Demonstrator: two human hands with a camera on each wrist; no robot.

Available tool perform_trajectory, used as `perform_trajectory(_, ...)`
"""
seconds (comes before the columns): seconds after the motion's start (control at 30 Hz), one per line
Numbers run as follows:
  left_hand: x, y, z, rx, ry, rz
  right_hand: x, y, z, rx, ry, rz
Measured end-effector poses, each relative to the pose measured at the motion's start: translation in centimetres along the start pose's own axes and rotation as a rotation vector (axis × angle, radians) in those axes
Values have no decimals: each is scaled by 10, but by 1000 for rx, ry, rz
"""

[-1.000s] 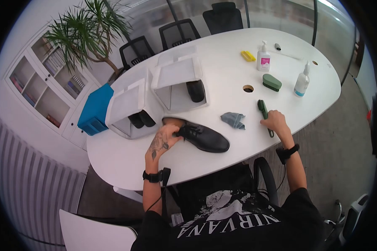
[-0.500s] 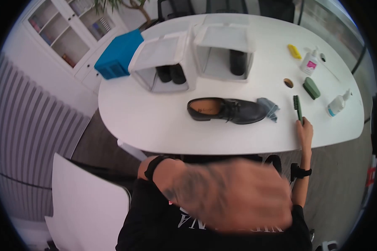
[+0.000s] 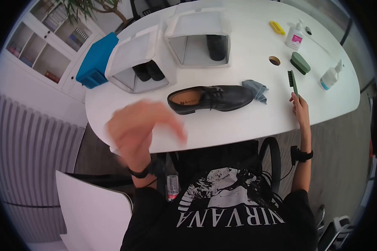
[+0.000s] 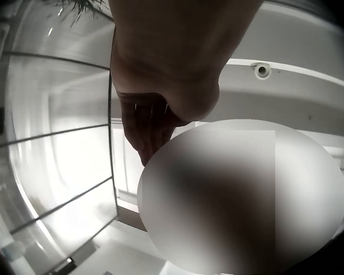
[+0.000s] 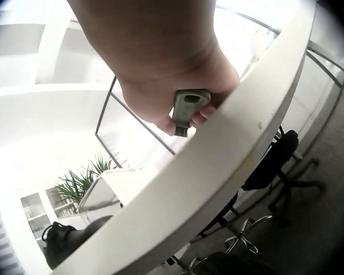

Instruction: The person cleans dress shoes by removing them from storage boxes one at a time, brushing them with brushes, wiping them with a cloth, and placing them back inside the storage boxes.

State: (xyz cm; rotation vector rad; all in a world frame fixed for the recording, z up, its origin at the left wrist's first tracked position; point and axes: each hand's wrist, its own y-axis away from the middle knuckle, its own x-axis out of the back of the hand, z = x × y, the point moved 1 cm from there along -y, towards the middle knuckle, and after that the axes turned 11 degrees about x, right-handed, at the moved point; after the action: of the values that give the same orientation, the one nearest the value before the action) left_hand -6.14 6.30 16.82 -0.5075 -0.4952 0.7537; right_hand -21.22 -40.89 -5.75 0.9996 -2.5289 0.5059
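My right hand (image 3: pixel 300 111) grips the handle of a slim green brush (image 3: pixel 295 87), its dark bristles pointing away from me near the table's right side. In the right wrist view the butt of the brush handle (image 5: pixel 187 106) sticks out of the hand. My left hand (image 3: pixel 140 127), blurred, is raised in front of the table's near left edge with fingers loosely bent and nothing in them. Between the hands a black lace-up shoe (image 3: pixel 234 99) stands on the white table, toe to the right. A crumpled grey-blue cloth (image 3: pixel 259 92) lies at its toe.
Two white shoe boxes (image 3: pixel 140 45) with dark shoes inside stand at the back left, beside a blue box (image 3: pixel 97 62). On the right are a green block brush (image 3: pixel 300 62), a pump bottle (image 3: pixel 295 37), a spray bottle (image 3: pixel 331 77), a yellow item (image 3: pixel 277 27) and a table hole (image 3: pixel 274 61).
My left hand has let go of the shoe, passed close before the head camera, then swung left. My right hand has taken up the slim brush and turned its bristles forward. The shoe now lies straighter, touching the cloth.
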Motion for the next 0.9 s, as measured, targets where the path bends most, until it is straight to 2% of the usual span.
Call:
perform_trajectory(0.03,2,-7,-26,205,-60,-36,4,3,-10,-3,-5,13)
perform_trajectory(0.1,-2,-3,-81,291,-483,-120,8,7,-27,-162,-208,-101)
perform_trajectory(0.13,-2,3,-105,313,-686,-149,7,5,-22,-159,-213,-92)
perform_trajectory(0.17,0,7,-126,302,-690,-157,3,4,-16,57,-96,-40)
perform_trajectory(0.2,2,13,-144,213,-870,-239,1,5,-12,267,27,12)
perform_trajectory(0.23,3,20,-160,125,-1045,-319,-3,8,-14,261,26,16)
perform_trajectory(0.3,-1,20,-172,116,-1029,-284,-18,14,-31,371,286,-36)
perform_trajectory(0.37,-7,14,-163,192,-1020,-350,-23,17,-52,311,382,-36)
perform_trajectory(0.43,-10,16,-168,194,-986,-326,-27,22,-63,258,599,-41)
perform_trajectory(0.5,-12,21,-178,202,-954,-302,-28,36,-79,278,612,-88)
perform_trajectory(0.57,-11,25,-185,91,-932,-201,-32,52,-93,430,696,-250)
perform_trajectory(0.6,-12,24,-182,92,-929,-202,-34,55,-97,389,736,-314)
perform_trajectory(0.73,-18,18,-167,179,-950,-245,-44,59,-66,478,774,-222)
perform_trajectory(0.8,-17,11,-169,192,-934,-255,-41,53,-55,412,803,-198)
perform_trajectory(0.9,-16,-3,-183,264,-878,-263,-32,48,-50,409,795,-157)
